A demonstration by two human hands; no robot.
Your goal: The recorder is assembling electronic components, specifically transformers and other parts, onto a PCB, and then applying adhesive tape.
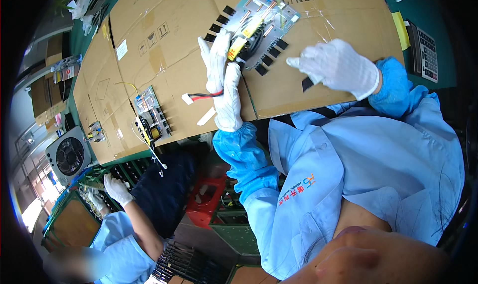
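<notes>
Head view: circuit board (274,36) over the cardboard-covered table (189,65), at your left hand (224,79).
Your left hand half-open astride its near end, firm grip unclear; right hand (341,67) half-curled by a black piece (307,84), can't tell if held; board likely stiff but fragile; hold bare edges, not the red-black wires (206,95).
</notes>
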